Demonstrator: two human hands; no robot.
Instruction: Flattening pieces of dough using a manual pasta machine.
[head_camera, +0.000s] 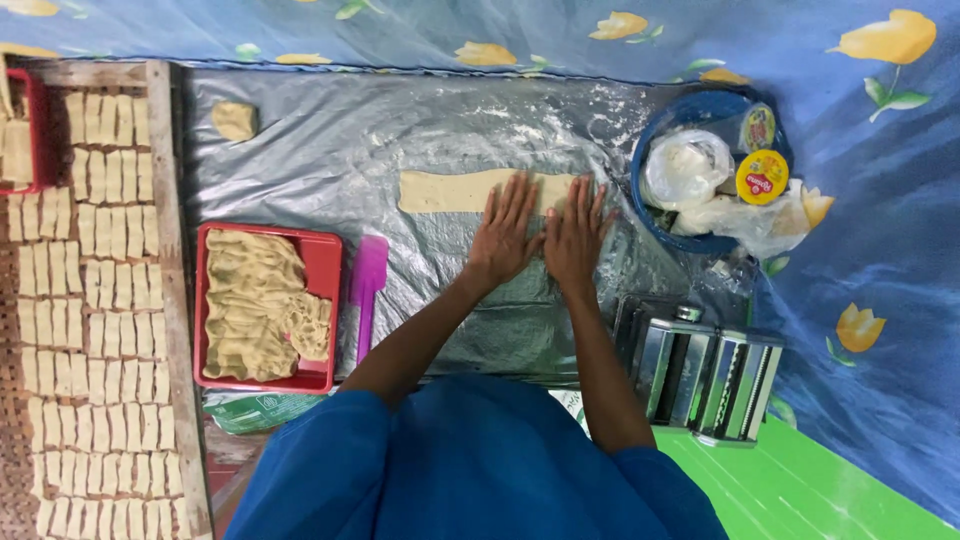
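A long flat strip of pale dough lies on a clear plastic sheet dusted with flour. My left hand rests flat on the strip's right part, fingers spread. Beside it, my right hand presses flat on the strip's right end. Neither hand grips anything. The end of the strip is hidden under my hands.
A red tray of folded dough strips and a pink scraper lie at left. Several cut dough pieces cover a wooden board. A small dough lump sits far left. A blue bowl holds bags; a metal pasta roller stands at right.
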